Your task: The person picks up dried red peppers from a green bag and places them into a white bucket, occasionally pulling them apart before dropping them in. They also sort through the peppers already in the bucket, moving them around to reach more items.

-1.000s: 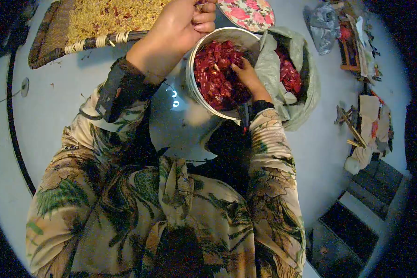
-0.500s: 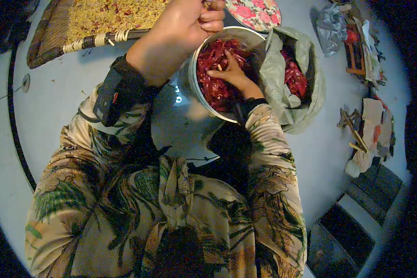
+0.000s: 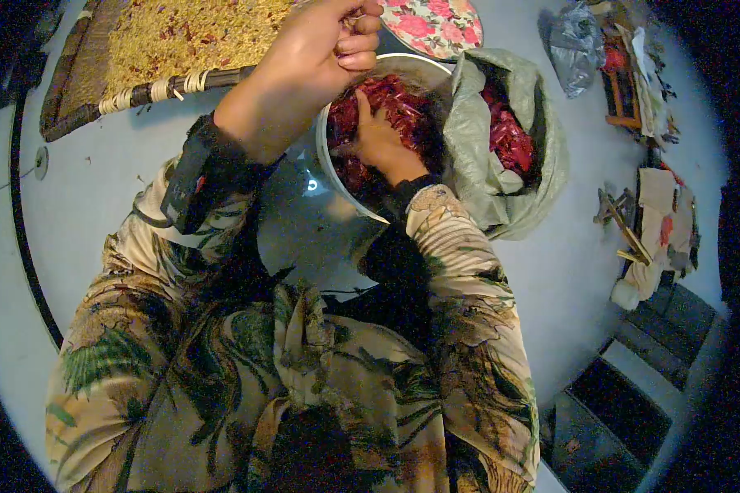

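My left hand (image 3: 341,41) is raised at the top of the head view, beyond the bucket's left side. Its fingers are curled into a fist, and whatever they may hold is hidden. Down inside a pale round bucket (image 3: 325,156), my right hand (image 3: 381,146) rests on dark red dried chillies (image 3: 399,103). One finger points away from me, and the thumb side is blurred; I see nothing gripped. Against the bucket's right side stands a pale green woven sack (image 3: 471,156) with its mouth open, showing more dried chillies (image 3: 508,140).
A woven tray (image 3: 82,86) of yellow grain-like bits with red pieces lies at the upper left. A floral round object (image 3: 436,25) sits behind the bucket. To the right are a grey plastic bag (image 3: 575,49), a wooden frame (image 3: 623,99) and dark panels (image 3: 617,407).
The view has shifted slightly, moving the scene leftward. My right hand has moved a little left within the bucket among the chillies. My left hand stays raised in a fist.
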Demonstrator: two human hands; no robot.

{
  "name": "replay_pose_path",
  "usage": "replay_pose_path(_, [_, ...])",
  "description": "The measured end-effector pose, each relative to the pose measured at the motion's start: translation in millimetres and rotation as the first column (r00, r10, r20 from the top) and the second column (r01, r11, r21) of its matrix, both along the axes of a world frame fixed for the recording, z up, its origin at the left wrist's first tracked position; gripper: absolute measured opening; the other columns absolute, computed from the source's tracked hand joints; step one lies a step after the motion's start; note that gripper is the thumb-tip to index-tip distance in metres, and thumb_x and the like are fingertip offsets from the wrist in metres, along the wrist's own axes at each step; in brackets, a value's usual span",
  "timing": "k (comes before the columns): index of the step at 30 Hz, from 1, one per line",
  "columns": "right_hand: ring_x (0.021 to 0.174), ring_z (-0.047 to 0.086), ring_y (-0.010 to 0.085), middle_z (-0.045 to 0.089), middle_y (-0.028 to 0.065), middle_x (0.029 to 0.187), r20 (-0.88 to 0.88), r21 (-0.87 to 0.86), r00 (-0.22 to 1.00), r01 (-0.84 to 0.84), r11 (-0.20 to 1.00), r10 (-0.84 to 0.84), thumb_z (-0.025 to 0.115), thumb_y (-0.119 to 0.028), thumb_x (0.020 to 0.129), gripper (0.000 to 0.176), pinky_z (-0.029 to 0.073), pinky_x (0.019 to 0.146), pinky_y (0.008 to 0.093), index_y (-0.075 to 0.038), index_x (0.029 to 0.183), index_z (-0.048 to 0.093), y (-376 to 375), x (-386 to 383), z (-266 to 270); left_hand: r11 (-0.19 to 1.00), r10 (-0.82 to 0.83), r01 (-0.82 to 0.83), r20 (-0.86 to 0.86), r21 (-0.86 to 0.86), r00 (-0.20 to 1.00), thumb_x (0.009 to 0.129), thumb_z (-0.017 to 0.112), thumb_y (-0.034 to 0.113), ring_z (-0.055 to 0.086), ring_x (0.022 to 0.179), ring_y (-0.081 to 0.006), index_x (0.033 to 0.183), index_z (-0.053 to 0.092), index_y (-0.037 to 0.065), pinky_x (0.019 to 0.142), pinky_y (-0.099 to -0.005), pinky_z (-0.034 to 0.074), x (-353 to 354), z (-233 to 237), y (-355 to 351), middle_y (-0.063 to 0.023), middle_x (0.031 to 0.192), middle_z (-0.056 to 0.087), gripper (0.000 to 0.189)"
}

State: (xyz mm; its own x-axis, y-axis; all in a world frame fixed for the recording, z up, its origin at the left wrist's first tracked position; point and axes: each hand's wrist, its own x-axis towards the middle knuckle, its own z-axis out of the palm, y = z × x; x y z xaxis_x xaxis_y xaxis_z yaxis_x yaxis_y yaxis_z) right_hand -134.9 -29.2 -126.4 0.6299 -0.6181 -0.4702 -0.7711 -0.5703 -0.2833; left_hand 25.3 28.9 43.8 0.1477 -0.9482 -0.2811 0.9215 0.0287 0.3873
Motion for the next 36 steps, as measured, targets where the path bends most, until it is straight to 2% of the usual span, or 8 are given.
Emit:
replay_pose_path(4, [0.108,0.049,0.0478,0.028,0.0365,0.131,-0.077,-0.035,0.997,-0.035,0.999,0.032,0.076,-0.029,0.067,0.099,0.044,0.089,0.0471,-0.016,0.141,0.011,-0.2,5.9,7.0,0.999,-0.036,0.036,-0.016,-0.027,0.999,0.095,0.039,0.020,0.027,0.045,-0.0073,0.082,0.043,0.006,0.041,-0.0211,0.023,0.9,-4.3,-3.3,0.0012,0.062,0.036,0.020])
replay_pose_path(9, [0.097,0.055,0.0439,0.049,0.0309,0.112,-0.047,-0.003,0.998,-0.031,1.000,0.031,0.071,-0.021,0.070,0.082,0.047,0.082,0.0460,-0.014,0.136,0.024,-4.9,14.1,-0.3,0.975,-0.162,0.149,-0.063,-0.167,0.985,0.093,0.044,0.019,0.028,0.041,-0.0070,0.079,0.043,0.007,0.038,-0.0217,0.023,12.1,-30.9,-14.0,0.0026,0.058,0.034,0.018])
replay_pose_path(13, [0.091,0.058,0.0412,0.058,0.0263,0.099,-0.001,-0.064,0.999,-0.047,0.997,0.048,0.066,-0.012,0.070,0.069,0.047,0.078,0.0455,-0.011,0.132,0.034,-8.9,13.6,-12.3,0.978,-0.161,0.147,-0.092,-0.148,0.983,0.093,0.044,0.019,0.027,0.041,-0.0066,0.078,0.043,0.008,0.038,-0.0217,0.023,13.3,-29.8,-13.9,0.0033,0.058,0.034,0.018])
replay_pose_path(22, [0.080,0.062,0.0323,0.063,0.0193,0.085,0.520,-0.081,0.854,0.018,0.997,0.027,0.064,0.003,0.066,0.042,0.047,0.070,0.0377,-0.006,0.106,0.054,-16.7,-13.7,-16.1,0.972,-0.161,0.147,-0.064,-0.183,0.985,0.093,0.044,0.020,0.027,0.043,-0.0065,0.077,0.043,0.008,0.038,-0.0217,0.023,17.3,-26.4,-11.8,0.0036,0.058,0.034,0.020])
replay_pose_path(25, [0.074,0.062,0.0251,0.062,0.0167,0.083,0.529,0.034,0.846,0.057,0.998,-0.066,0.066,0.002,0.065,0.042,0.048,0.068,0.0328,-0.006,0.104,0.055,-16.0,-19.2,0.1,0.975,-0.163,0.148,-0.081,-0.166,0.983,0.093,0.044,0.021,0.028,0.043,-0.0065,0.078,0.045,0.008,0.038,-0.0216,0.023,19.1,-24.9,-11.4,0.0037,0.057,0.034,0.020])
replay_pose_path(28, [0.078,0.061,0.0255,0.063,0.0143,0.088,0.513,0.165,0.840,0.103,0.981,-0.174,0.068,0.001,0.065,0.039,0.048,0.072,0.0325,-0.004,0.103,0.056,-14.2,-25.8,22.9,0.977,-0.146,0.130,-0.084,-0.169,0.986,0.092,0.045,0.020,0.028,0.043,-0.0063,0.080,0.046,0.007,0.038,-0.0211,0.022,16.8,-24.2,-11.9,0.0036,0.057,0.034,0.019])
replay_pose_path(31, [0.077,0.059,0.0185,0.063,0.0103,0.087,0.662,0.270,0.706,0.088,0.959,-0.251,0.068,0.002,0.065,0.039,0.048,0.071,0.0284,-0.005,0.102,0.057,-24.8,-32.3,21.2,0.985,-0.111,0.101,-0.061,-0.139,0.992,0.092,0.045,0.019,0.028,0.042,-0.0060,0.081,0.046,0.006,0.037,-0.0206,0.022,15.4,-24.5,-12.0,0.0034,0.057,0.035,0.017])
replay_pose_path(36, [0.075,0.057,0.0117,0.062,0.0034,0.086,0.602,0.578,0.571,0.171,0.798,-0.558,0.066,0.003,0.065,0.036,0.047,0.067,0.0254,-0.007,0.099,0.058,-40.0,-51.8,66.5,0.987,-0.069,0.061,-0.048,-0.151,0.996,0.092,0.046,0.018,0.027,0.041,-0.0056,0.082,0.047,0.005,0.037,-0.0206,0.021,8.7,-24.2,-13.6,0.0033,0.057,0.037,0.016])
